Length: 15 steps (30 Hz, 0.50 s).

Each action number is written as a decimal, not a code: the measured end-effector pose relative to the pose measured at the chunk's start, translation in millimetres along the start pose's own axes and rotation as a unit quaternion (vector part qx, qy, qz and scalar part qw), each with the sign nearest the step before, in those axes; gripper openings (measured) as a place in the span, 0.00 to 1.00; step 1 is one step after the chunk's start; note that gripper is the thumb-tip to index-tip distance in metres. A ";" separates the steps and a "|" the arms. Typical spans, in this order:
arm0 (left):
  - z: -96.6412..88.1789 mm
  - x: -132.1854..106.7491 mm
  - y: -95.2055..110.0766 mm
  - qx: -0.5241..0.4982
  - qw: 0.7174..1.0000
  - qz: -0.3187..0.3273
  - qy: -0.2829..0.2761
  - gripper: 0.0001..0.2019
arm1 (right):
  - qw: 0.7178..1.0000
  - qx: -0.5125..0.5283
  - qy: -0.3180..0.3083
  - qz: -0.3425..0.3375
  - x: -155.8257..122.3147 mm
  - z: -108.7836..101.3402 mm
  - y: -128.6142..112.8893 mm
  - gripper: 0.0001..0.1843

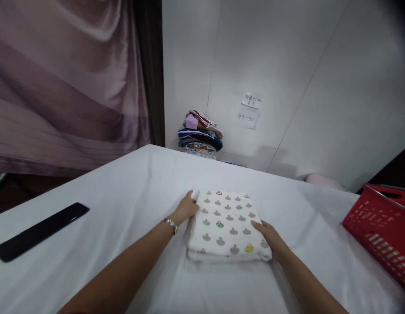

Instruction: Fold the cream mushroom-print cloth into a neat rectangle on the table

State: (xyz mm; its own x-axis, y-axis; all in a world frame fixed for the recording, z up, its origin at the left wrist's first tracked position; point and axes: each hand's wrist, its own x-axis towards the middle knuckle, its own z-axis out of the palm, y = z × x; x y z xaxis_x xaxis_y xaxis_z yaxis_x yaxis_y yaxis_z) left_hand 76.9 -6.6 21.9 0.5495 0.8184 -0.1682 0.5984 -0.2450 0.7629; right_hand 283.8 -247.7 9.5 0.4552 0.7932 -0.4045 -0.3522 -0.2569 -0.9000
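The counter (130,183), under a white sheet, fills the lower view; its far edge meets a pale wall, and its left edge falls away toward a mauve curtain (65,87). Wide bare sheet lies to the left, behind and in front of the middle. At the right edge sits a red basket (382,235), well apart from the hands, with open sheet between.

The folded cloth (227,226) lies flat at the counter's middle — white, dotted with small grey and coloured shapes, its edges squared.

A long black strip (39,231) lies flat near the left edge, well clear of the cloth. A stack of folded clothes (200,133) stands at the far edge against the wall.

The left hand (187,208) rests at the cloth's far-left edge, its grip loose, fingers stretched against the fold — nothing clasped. The right hand (271,240) lies at the near-right edge, grip likewise slack, fingers flat on the cloth. A metal wristband (171,224) sits on the left wrist.
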 end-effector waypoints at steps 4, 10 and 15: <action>-13.4 16.7 5.1 0.028 1.000 0.002 -0.008 0.36 | 0.999 0.047 0.008 0.006 -7.1 14.6 5.4 0.23; -0.1 -6.5 -1.4 0.073 0.997 -0.004 0.016 0.27 | 0.997 0.022 -0.056 0.043 -8.5 -0.4 -6.5 0.23; 4.0 -26.2 0.2 0.085 0.996 -0.023 0.015 0.29 | 1.000 -0.003 0.011 0.010 15.1 0.7 -18.2 0.24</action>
State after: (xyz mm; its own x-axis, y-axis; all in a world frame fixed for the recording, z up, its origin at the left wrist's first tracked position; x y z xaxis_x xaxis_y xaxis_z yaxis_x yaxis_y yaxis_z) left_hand 65.0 -30.1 23.9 0.5039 0.8449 -0.1794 0.7133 -0.2899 0.6382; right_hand 296.6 -230.7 19.9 0.4664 0.7748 -0.4268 -0.3575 -0.2762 -0.8921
